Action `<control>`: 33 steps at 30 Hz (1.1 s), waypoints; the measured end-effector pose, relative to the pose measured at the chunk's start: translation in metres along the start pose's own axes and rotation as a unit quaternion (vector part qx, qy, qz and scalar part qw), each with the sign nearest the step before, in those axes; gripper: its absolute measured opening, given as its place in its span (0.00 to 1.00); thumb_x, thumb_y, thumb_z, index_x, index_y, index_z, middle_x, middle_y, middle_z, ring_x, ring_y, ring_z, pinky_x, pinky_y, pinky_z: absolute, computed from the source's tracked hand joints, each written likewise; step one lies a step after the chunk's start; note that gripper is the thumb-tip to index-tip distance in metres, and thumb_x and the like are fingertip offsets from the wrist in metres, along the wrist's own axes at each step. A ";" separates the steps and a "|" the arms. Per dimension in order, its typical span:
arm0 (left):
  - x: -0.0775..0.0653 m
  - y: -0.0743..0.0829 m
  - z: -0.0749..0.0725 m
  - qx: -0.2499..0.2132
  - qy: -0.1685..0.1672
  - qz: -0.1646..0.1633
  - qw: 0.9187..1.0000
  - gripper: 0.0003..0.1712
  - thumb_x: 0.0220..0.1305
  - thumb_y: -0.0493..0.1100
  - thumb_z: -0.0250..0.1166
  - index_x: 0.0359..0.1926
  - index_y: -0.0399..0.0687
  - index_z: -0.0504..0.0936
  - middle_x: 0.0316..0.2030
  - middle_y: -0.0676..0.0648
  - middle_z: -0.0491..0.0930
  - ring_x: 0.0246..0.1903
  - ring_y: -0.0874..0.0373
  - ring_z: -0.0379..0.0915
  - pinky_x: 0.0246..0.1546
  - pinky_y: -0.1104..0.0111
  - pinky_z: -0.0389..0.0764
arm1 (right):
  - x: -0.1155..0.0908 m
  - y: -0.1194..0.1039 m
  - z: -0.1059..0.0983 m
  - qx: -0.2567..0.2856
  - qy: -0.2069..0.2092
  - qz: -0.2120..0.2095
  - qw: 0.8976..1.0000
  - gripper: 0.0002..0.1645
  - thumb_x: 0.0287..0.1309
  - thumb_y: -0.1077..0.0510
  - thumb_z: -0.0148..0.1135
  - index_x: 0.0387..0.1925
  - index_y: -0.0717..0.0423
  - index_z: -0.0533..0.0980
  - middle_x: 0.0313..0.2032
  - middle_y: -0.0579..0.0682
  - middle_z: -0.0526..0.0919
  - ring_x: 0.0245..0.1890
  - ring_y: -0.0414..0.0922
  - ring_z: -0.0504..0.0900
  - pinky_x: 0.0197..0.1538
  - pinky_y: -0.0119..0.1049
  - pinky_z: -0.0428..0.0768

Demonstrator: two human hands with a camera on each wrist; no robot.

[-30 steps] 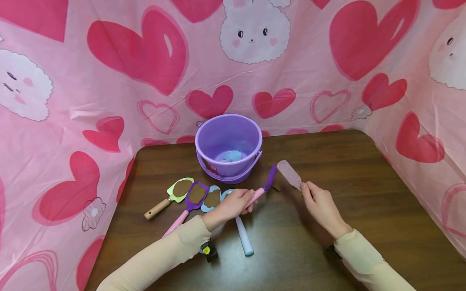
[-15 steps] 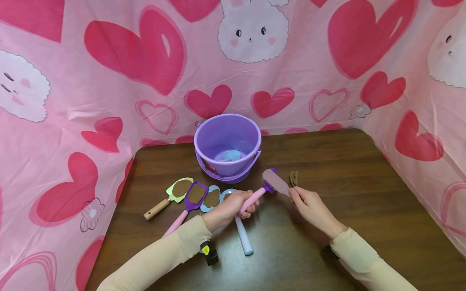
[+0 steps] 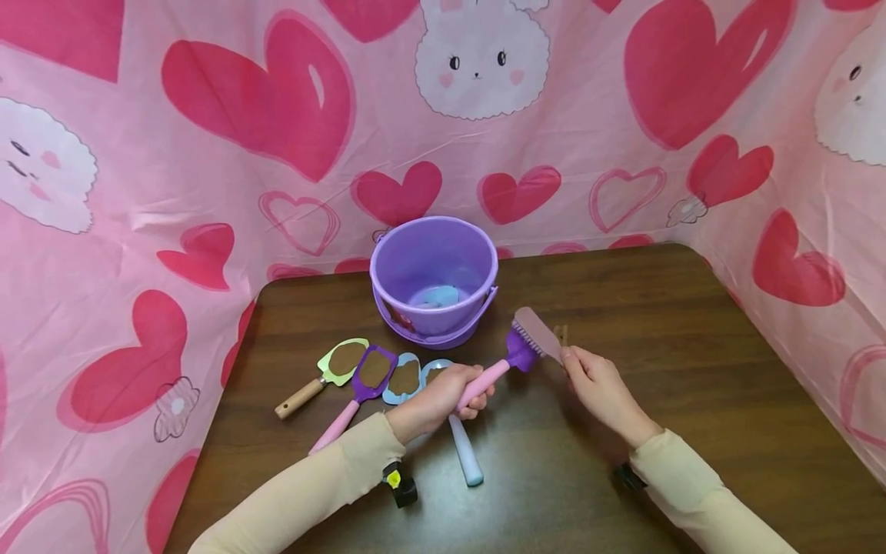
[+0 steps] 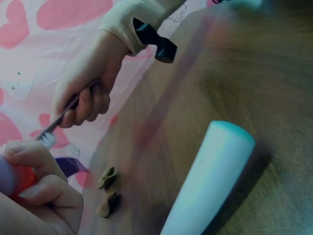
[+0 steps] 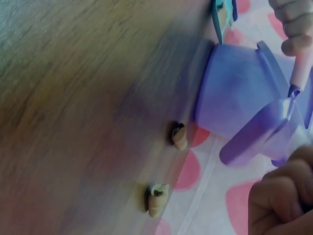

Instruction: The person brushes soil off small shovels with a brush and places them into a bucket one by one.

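My left hand [image 3: 453,394] grips the pink handle of a small toy shovel [image 3: 521,352] with a purple blade, raised over the table and pointing up and right. In the head view, my right hand [image 3: 605,391] pinches the handle end of a mauve brush [image 3: 537,329]. The brush's pale bristles face the blade, right at its upper right edge. In the right wrist view the purple blade [image 5: 257,132] shows side-on, with the purple bucket behind it. Two small brown curled pieces [image 5: 157,200] lie on the table below the hands; in the head view the brush partly hides them.
A purple bucket [image 3: 453,322] with light-blue things inside stands at the back. To the left lie a green shovel [image 3: 298,398] with a wooden handle, another purple one [image 3: 335,427] and light-blue ones [image 3: 465,452]. Heart-patterned cloth [image 3: 408,138] hangs behind the table.
My right hand has brought the brush leftward onto the shovel's blade, then shifted it slightly up and right. The shovel's blade has turned to show its broad face toward the brush.
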State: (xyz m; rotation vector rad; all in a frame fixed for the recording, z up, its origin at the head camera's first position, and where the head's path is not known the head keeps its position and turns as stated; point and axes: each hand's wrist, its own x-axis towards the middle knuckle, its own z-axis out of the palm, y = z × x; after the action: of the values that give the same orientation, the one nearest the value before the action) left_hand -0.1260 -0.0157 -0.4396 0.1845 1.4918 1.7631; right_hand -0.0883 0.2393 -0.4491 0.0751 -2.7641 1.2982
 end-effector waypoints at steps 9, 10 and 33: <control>-0.003 0.004 0.001 0.014 -0.009 0.021 1.000 0.20 0.69 0.42 0.38 0.26 0.36 0.70 0.13 0.51 0.63 0.11 0.66 0.55 0.11 0.76 0.58 | 0.001 0.005 0.002 -0.008 -0.008 0.013 1.000 0.26 0.70 0.44 0.39 0.22 0.55 0.68 0.15 0.45 0.68 0.16 0.41 0.65 0.20 0.33 0.63; -0.003 0.004 0.001 0.020 -0.012 0.022 0.999 0.20 0.69 0.42 0.39 0.26 0.36 0.70 0.12 0.50 0.63 0.10 0.65 0.55 0.11 0.76 0.58 | 0.002 0.007 0.001 -0.016 -0.001 0.020 1.000 0.27 0.71 0.44 0.38 0.21 0.56 0.67 0.15 0.46 0.68 0.16 0.42 0.65 0.21 0.33 0.63; -0.004 0.003 0.001 -0.077 0.000 -0.007 0.997 0.20 0.69 0.45 0.37 0.28 0.38 0.69 0.14 0.51 0.62 0.12 0.66 0.55 0.11 0.77 0.56 | -0.006 0.015 0.015 0.002 0.049 0.028 0.998 0.26 0.71 0.46 0.37 0.27 0.58 0.72 0.17 0.45 0.70 0.16 0.40 0.67 0.21 0.33 0.65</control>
State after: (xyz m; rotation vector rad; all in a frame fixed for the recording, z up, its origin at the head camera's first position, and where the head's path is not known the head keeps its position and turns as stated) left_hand -0.1240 -0.0177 -0.4351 0.0961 1.3475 1.8579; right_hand -0.0842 0.2375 -0.4711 -0.0651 -2.6989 1.2846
